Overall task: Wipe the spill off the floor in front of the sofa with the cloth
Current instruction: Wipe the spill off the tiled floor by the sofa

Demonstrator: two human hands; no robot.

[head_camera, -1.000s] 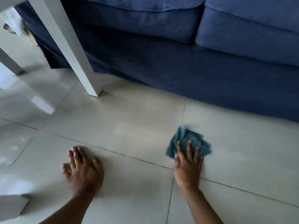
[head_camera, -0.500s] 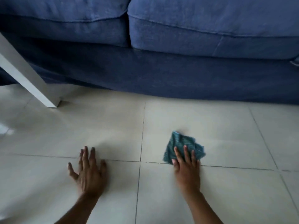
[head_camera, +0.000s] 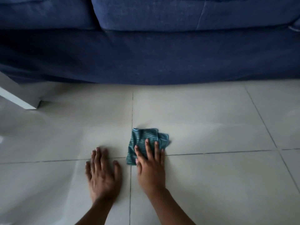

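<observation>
Both hands lay flat, fingers spread — the right hand (head_camera: 150, 166) pressing the cloth (head_camera: 146, 143) under its fingertips, the left hand (head_camera: 103, 174) on bare floor (head_camera: 211, 184), gripping nothing.

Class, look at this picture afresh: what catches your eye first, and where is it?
The teal cloth on the pale tiled floor, pressed flat under the right hand. Beside it the left hand rests flat on the tiles, and a dark blue sofa fills the top.
</observation>
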